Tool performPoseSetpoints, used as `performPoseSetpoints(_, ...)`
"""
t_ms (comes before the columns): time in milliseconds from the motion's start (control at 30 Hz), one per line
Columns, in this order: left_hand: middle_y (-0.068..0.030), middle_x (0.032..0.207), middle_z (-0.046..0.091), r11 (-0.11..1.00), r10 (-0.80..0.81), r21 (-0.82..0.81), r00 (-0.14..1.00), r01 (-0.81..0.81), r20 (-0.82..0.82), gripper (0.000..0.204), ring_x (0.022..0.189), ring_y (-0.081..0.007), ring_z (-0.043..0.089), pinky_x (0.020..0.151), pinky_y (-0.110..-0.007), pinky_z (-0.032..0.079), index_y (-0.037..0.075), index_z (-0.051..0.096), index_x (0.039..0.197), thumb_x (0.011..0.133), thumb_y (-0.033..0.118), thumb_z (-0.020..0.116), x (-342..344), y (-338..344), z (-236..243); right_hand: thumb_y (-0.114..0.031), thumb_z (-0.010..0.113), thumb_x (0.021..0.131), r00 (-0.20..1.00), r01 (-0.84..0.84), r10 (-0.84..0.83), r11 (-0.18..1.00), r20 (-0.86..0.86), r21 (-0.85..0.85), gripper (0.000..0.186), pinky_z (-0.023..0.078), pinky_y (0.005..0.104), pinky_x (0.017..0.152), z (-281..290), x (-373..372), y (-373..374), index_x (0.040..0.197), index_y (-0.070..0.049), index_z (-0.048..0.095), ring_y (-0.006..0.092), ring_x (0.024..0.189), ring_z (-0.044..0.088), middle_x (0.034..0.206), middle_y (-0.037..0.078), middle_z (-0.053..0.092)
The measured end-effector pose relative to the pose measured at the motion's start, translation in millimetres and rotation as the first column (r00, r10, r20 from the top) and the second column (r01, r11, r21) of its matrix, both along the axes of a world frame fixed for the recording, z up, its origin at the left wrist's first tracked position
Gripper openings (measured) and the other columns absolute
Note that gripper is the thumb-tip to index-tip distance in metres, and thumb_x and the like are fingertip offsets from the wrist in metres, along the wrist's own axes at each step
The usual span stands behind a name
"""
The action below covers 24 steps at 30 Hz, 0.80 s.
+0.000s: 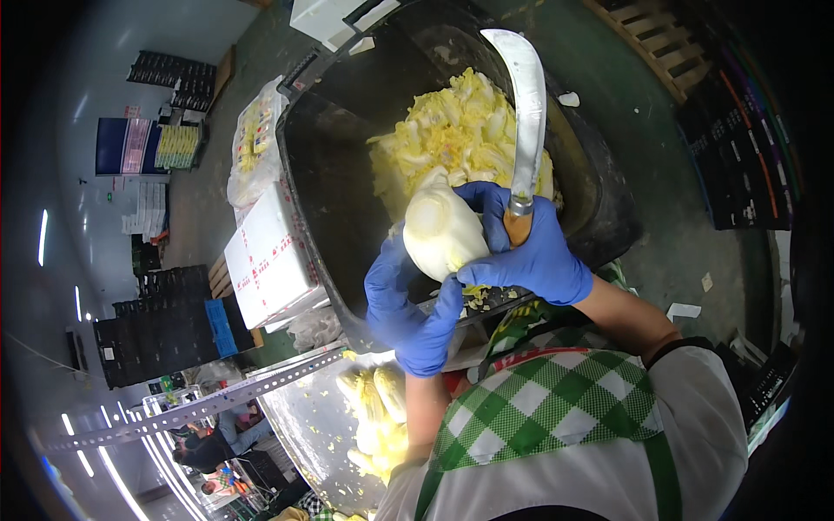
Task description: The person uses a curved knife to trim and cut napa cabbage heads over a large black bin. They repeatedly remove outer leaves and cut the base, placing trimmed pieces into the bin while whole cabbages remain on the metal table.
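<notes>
A pale, trimmed napa cabbage [443, 230] is held over a large black bin, its cut white base facing up. My left hand [408, 304], in a blue glove, curves round the cabbage's left and near side, the thumb close under it. My right hand [543, 256], also gloved in blue, grips the wooden handle of a curved knife [527, 113]. Its hooked blade points up and away from me. The thumb and some fingers of that hand also press against the cabbage's right side. Below, a heap of yellow cabbage leaves [460, 130] lies in the bin.
The black bin's rim [304, 226] surrounds the leaves. Left of it stand a white foam box [269, 256] and a plastic-wrapped stack [256, 143]. Several cabbages [378, 408] lie on a metal table [300, 404] at lower left. A wooden pallet [656, 39] is at the far right.
</notes>
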<state>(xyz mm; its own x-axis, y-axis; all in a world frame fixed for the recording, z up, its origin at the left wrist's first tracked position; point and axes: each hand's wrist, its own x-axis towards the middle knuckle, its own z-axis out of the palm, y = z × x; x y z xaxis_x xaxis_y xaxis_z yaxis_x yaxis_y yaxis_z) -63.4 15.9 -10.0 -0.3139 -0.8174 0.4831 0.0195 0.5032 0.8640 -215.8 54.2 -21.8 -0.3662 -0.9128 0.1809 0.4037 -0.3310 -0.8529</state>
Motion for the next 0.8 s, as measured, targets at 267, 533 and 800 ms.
performPoseSetpoints(267,-0.0157,0.114,0.064,0.993,0.057,0.115,0.981,-0.036,-0.186,0.049,0.102,-0.0198,0.064,0.088,-0.032,0.054,0.0,0.052,0.13,0.086,0.005,0.072,-1.6,-13.4,20.9,-0.007,0.086,0.07,0.996,0.091,-0.089,0.994,0.033,-0.065,0.032,0.048,0.0316,0.087,5.9,-9.5,3.9,0.077,-0.007,0.054,0.0142,0.096,0.059,0.096,0.006,0.063)
performPoseSetpoints(533,-0.0134,0.135,0.054,0.903,-0.098,0.405,0.986,0.145,-0.136,0.096,0.12,-0.0249,0.056,0.103,-0.037,0.047,0.0,0.042,0.144,0.062,0.008,0.092,-14.5,-2.9,13.6,-0.01,0.084,0.072,0.955,0.134,-0.151,0.988,-0.257,-0.08,0.038,0.05,0.0277,0.074,8.0,-6.6,6.7,0.102,0.0,0.062,0.01,0.074,0.056,0.08,0.002,0.06)
performPoseSetpoints(800,-0.0115,0.13,0.052,0.969,-0.008,0.246,0.991,-0.026,0.136,0.089,0.118,-0.0208,0.052,0.103,-0.037,0.044,0.001,0.044,0.134,0.062,0.021,0.093,-6.0,-1.7,8.7,-0.011,0.079,0.068,0.927,0.188,-0.171,0.982,-0.334,0.018,0.03,0.05,0.0287,0.067,0.6,-1.2,6.3,0.09,-0.002,0.06,0.0121,0.064,0.055,0.072,0.005,0.057)
